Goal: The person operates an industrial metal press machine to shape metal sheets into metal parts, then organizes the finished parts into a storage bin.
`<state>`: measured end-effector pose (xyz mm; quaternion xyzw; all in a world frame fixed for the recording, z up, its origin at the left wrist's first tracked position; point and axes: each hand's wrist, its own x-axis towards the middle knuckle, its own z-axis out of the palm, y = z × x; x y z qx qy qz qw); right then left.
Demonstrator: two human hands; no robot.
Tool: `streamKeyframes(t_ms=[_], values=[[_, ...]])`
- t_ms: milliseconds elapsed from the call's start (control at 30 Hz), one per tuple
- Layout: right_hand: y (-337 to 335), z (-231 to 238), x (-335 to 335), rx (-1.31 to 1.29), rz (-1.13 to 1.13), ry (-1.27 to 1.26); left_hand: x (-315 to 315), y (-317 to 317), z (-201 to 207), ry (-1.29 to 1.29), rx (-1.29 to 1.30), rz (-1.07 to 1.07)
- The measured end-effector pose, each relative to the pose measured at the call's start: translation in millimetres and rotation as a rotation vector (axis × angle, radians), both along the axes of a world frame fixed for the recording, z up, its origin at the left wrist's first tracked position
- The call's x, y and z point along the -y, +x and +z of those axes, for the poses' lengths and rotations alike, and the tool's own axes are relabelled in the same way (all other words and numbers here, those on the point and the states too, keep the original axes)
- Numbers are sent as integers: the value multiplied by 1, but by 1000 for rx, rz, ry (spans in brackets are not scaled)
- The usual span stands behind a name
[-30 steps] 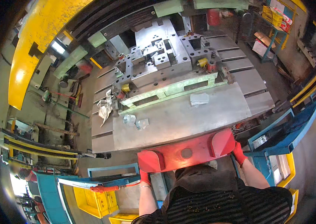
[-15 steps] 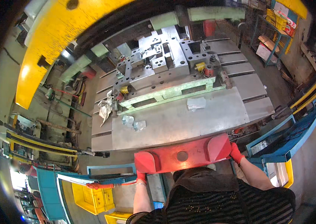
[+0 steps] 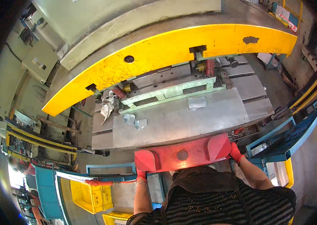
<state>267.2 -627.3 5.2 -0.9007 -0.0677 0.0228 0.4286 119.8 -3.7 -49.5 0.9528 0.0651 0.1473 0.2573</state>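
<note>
In front of me stands a red metal box with a round hole-like spot in its middle and a raised rounded guard at each end. My right hand, in an orange-red glove, touches its right end, fingers tucked at the edge. At the left end, my left hand, gloved alike, reaches under the guard, and its fingers are hidden. Beyond the box lies the press bed. A pale green die base rests on it, under the yellow-faced press ram, which hides most of the die.
A crumpled rag lies beside the die. Folded white cloth and two small shiny pieces lie on the bed. Blue frames stand at right, and a yellow crate at lower left, near an orange-handled air gun.
The yellow ram has come down and nearer over the die, covering its top parts. Both hands remain at the ends of the red box.
</note>
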Motion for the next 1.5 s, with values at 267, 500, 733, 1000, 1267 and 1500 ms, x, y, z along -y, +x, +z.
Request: streamKeyframes(t_ms=[267, 500, 733, 1000, 1267, 1500], values=[[18, 79, 9, -309, 241, -28, 15, -16, 9, -779, 122, 203], [60, 204, -14, 164, 453, -639, 36, -51, 26, -1391, 57, 423], [125, 248, -125, 356, 240, -617, 63, -32, 74, -1308, 233, 531], [178, 197, -185, 692, 146, -969, 43, -29, 128, -695, 288, 758], [190, 209, -190, 720, 286, -940, 45, 26, 212, -530, 412, 614], [195, 220, -194, 672, 246, -863, 38, 129, 292, -565, 530, 364]])
